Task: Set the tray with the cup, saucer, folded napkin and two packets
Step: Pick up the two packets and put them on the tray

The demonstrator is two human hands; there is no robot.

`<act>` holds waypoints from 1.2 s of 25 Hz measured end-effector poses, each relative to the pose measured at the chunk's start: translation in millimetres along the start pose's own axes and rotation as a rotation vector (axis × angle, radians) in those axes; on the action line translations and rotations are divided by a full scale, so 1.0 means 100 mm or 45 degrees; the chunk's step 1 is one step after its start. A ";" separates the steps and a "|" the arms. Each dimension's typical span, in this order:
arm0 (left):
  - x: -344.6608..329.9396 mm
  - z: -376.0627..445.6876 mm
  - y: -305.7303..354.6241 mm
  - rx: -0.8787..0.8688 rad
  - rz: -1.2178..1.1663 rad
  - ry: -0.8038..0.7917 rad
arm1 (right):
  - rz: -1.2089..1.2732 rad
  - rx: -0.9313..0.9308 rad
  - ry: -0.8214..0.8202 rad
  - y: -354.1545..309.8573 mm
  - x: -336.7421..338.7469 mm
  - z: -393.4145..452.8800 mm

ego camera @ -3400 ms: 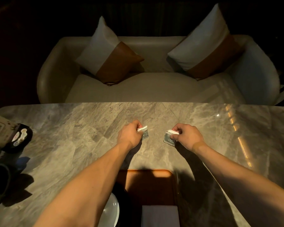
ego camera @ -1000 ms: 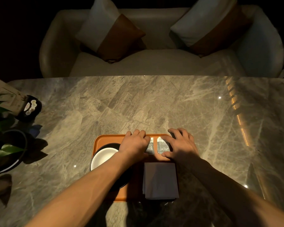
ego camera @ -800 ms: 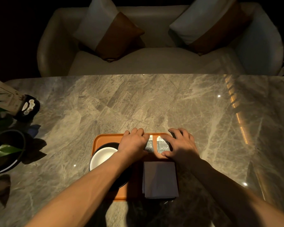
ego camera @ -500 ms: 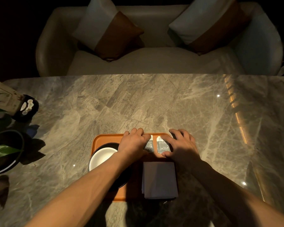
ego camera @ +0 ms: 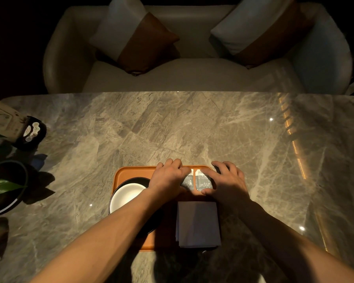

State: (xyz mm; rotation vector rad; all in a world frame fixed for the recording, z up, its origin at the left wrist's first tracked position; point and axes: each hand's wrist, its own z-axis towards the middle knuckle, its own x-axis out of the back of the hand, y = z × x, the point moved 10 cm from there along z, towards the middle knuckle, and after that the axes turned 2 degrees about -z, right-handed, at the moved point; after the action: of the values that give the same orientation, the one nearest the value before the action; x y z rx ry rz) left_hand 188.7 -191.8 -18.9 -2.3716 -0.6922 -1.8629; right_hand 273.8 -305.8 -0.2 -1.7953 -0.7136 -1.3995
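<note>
An orange tray (ego camera: 119, 176) lies on the marble table near me. On its left side a dark saucer (ego camera: 135, 179) carries a white cup (ego camera: 127, 196), partly hidden by my left forearm. A folded grey napkin (ego camera: 197, 223) covers the tray's near right part. Two small grey packets lie side by side at the far right: the left packet (ego camera: 188, 181) and the right packet (ego camera: 202, 180). My left hand (ego camera: 168, 178) rests on the left packet's edge. My right hand (ego camera: 227, 180) pinches the right packet between thumb and forefinger, flat on the tray.
A potted plant (ego camera: 6, 186) and a dark round holder with a card (ego camera: 32, 131) stand at the table's left edge. Beyond the far edge is a pale sofa (ego camera: 182, 74) with two cushions. Bare marble (ego camera: 172, 129) stretches beyond the tray.
Earlier my hands held the packets over the bare table beyond the tray. Now both packets lie on the tray's far right. Over the last second the hands hardly moved.
</note>
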 end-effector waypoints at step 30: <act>0.19 -0.12 -0.08 0.141 -0.120 -0.027 | 0.164 -0.003 -0.156 0.12 -0.02 0.03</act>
State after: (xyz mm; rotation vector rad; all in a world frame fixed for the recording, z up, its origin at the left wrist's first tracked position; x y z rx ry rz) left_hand 178.2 -182.2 0.6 -2.3317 -0.8990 -1.7844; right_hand 284.1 -310.2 -4.7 -1.9063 -0.6466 -1.2151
